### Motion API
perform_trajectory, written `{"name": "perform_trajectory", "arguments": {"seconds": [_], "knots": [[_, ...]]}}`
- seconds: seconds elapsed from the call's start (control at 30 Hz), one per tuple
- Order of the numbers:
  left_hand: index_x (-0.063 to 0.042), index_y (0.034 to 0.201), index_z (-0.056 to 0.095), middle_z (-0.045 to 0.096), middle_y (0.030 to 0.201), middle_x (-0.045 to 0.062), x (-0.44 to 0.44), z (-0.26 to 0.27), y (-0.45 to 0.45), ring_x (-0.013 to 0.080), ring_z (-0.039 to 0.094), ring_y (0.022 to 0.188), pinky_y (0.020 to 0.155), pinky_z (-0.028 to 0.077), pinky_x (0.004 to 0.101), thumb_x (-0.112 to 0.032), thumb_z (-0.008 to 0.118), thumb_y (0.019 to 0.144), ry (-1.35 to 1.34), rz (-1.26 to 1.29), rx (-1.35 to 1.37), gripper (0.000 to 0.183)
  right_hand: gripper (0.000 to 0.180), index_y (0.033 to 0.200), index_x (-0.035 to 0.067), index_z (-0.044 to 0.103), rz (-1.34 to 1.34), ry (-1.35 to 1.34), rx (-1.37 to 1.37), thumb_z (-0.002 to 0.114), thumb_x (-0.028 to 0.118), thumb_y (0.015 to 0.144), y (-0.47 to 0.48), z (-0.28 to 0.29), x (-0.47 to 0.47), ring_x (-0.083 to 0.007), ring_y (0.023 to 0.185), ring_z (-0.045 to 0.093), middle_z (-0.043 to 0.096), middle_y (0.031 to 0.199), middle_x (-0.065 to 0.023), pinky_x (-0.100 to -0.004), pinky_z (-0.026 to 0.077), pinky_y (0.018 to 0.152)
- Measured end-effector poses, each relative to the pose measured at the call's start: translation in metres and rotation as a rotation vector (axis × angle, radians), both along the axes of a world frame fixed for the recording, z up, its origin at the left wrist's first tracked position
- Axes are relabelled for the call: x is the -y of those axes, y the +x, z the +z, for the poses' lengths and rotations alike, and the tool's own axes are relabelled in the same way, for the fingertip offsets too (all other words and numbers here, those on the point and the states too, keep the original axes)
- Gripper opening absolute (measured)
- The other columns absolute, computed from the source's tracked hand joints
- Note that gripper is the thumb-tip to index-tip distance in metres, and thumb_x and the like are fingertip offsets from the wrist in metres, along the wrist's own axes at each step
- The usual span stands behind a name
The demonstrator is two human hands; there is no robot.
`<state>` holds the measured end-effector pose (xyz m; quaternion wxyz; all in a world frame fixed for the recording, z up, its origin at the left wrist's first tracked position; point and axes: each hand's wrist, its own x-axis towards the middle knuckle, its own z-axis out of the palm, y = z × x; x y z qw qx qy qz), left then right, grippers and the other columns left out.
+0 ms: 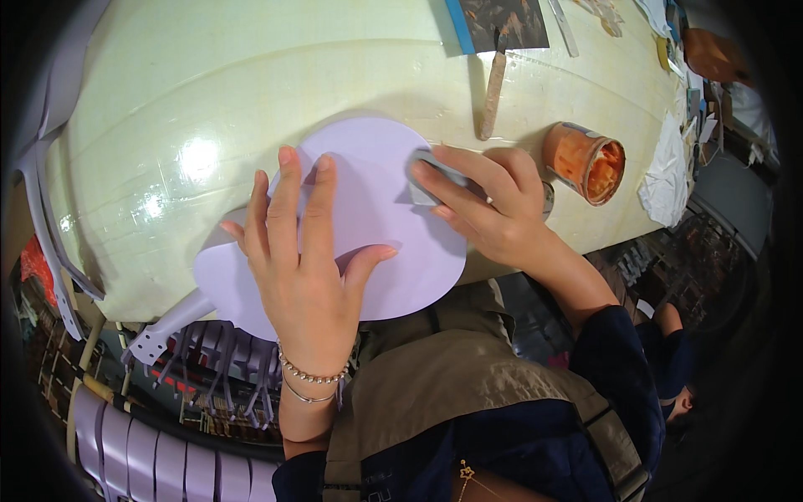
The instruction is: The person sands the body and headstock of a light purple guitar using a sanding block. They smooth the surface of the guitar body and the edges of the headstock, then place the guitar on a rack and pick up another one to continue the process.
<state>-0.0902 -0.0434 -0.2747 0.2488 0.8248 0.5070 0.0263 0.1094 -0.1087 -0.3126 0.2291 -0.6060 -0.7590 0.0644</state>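
Observation:
A lilac ukulele lies on the pale padded bench before me, its back up. Its neck and headstock point to the lower left, past the bench edge. My left hand rests palm down on the instrument, fingers spread and thumb pointing right. Pinched in the fingers of my right hand is a grey sanding block, touching the upper right part of the body. Its far side is partly hidden by the fingers.
A tin can smeared with orange paste lies tilted at right, beside crumpled white paper. A tape-wrapped knife and a dark sheet lie beyond. Lilac instruments hang on racks at lower left. Another person is at right.

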Motion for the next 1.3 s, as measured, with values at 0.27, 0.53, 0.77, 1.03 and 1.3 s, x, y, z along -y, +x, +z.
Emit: {"name": "perform_trajectory", "arguments": {"seconds": [0.27,0.53,0.77,1.03,1.3], "knots": [[-0.01,0.127,0.05,0.039,0.141,0.008,0.0,0.0,-0.001,0.0329,0.038,0.126,0.104,0.022,0.0546,-0.038,0.078,0.057,-0.014,0.02,-0.005,0.08,0.044,0.104,0.014,0.067,0.036,-0.007,0.07,0.067,0.025,0.061,-0.001,0.002,0.001,-0.0148,0.069,0.042,0.058,0.112,0.0064,-0.0252,0.036,0.058],[-0.01,0.128,0.05,0.038,0.141,0.008,-0.001,-0.001,-0.001,0.0325,0.037,0.127,0.103,0.022,0.0547,-0.037,0.078,0.057,-0.023,0.017,-0.002,0.081,0.046,0.109,0.008,0.066,0.065,-0.105,0.026,0.067,0.018,0.065,-0.002,0.006,0.008,-0.0185,0.074,0.04,0.058,0.118,0.0017,-0.0262,0.038,0.064],[-0.009,0.127,0.05,0.039,0.14,0.008,-0.002,-0.001,0.0,0.0326,0.038,0.125,0.104,0.022,0.0533,-0.037,0.078,0.058,-0.024,0.011,0.004,0.08,0.049,0.109,0.015,0.066,0.013,-0.078,0.053,0.067,0.025,0.061,-0.009,0.001,-0.001,-0.0162,0.069,0.041,0.058,0.115,0.008,-0.026,0.036,0.058],[-0.01,0.128,0.05,0.038,0.14,0.007,-0.003,-0.001,-0.002,0.0348,0.039,0.123,0.103,0.022,0.0563,-0.04,0.075,0.059,-0.019,0.007,0.04,0.079,0.05,0.11,0.01,0.065,0.032,-0.073,0.028,0.068,0.019,0.061,-0.012,0.003,-0.01,-0.0165,0.069,0.041,0.057,0.117,0.0031,-0.0262,0.037,0.06],[-0.009,0.127,0.05,0.039,0.14,0.008,-0.003,-0.001,-0.001,0.0328,0.039,0.123,0.103,0.023,0.0542,-0.037,0.077,0.058,-0.016,0.0,0.012,0.08,0.048,0.111,0.008,0.065,0.054,-0.091,0.034,0.066,0.018,0.064,-0.013,0.005,-0.011,-0.0181,0.07,0.039,0.057,0.119,0.0016,-0.0262,0.037,0.062]]}}
